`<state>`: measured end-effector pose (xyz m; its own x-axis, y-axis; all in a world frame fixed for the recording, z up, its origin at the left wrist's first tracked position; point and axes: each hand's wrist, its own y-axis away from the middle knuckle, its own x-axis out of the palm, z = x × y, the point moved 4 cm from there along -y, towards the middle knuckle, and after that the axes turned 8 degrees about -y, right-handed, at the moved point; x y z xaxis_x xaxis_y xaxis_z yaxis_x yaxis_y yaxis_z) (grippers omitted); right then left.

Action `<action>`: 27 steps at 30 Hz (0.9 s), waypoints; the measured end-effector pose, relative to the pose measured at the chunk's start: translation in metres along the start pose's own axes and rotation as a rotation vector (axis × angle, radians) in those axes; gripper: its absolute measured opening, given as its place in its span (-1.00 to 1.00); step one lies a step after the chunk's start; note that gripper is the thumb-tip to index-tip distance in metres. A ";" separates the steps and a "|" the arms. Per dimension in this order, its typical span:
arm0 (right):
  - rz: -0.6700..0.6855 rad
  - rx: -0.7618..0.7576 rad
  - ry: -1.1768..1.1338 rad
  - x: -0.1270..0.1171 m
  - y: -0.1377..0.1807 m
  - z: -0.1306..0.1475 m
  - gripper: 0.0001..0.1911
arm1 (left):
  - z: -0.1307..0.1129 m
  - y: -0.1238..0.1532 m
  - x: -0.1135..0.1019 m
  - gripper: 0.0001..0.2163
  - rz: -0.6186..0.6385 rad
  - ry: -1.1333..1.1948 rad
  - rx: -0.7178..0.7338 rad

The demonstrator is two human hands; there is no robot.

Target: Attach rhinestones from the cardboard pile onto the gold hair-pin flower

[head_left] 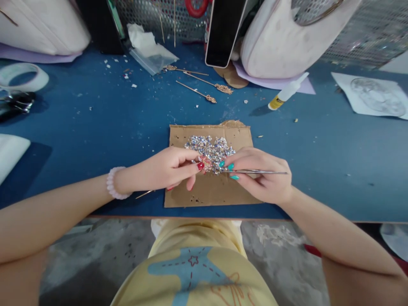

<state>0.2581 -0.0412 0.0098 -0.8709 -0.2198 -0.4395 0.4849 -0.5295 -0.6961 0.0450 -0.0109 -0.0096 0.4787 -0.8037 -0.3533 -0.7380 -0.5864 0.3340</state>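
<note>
A brown cardboard sheet (210,191) lies at the near edge of the blue table (95,127). A heap of small silvery rhinestones (208,148) sits on its upper half. My left hand (162,170) is pinched on a thin gold hair stick, whose pink ornamented head (204,162) is at the fingertips and whose tail (145,194) pokes out behind the palm. My right hand (259,174) grips metal tweezers (261,171), with the tips pointing left into the stones beside the ornament.
Three more gold hair sticks (204,85) lie farther back. A small glue bottle (288,91) lies at right, a tape roll (19,76) at far left, a plastic bag (153,57) and a dark phone (223,32) at the back, and pale bags behind.
</note>
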 end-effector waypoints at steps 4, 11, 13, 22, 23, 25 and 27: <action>-0.026 -0.017 -0.024 -0.002 0.000 -0.002 -0.87 | 0.001 0.000 0.000 -0.84 -0.006 0.037 -0.036; -0.018 -0.002 0.007 -0.003 0.000 -0.003 -0.89 | 0.003 -0.001 -0.002 -0.85 -0.012 0.036 -0.019; -0.018 -0.007 0.016 -0.003 0.000 -0.004 -0.90 | 0.004 -0.002 -0.003 -0.85 -0.019 0.041 -0.012; 0.042 0.065 0.039 0.000 0.003 -0.009 -0.88 | 0.010 -0.004 -0.008 -0.86 -0.030 -0.012 0.038; 0.047 0.092 0.031 0.000 0.003 -0.010 -0.88 | 0.010 -0.004 -0.009 -0.86 -0.031 -0.019 0.042; 0.062 0.155 0.012 -0.001 0.005 -0.013 -0.90 | 0.010 -0.003 -0.009 -0.88 -0.037 -0.030 0.043; 0.104 0.215 -0.001 0.000 0.006 -0.015 -0.90 | 0.010 -0.003 -0.009 -0.89 -0.042 -0.034 0.037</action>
<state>0.2626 -0.0318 -0.0031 -0.8174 -0.2829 -0.5017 0.5437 -0.6665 -0.5100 0.0382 -0.0010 -0.0159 0.4942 -0.7740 -0.3959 -0.7345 -0.6153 0.2862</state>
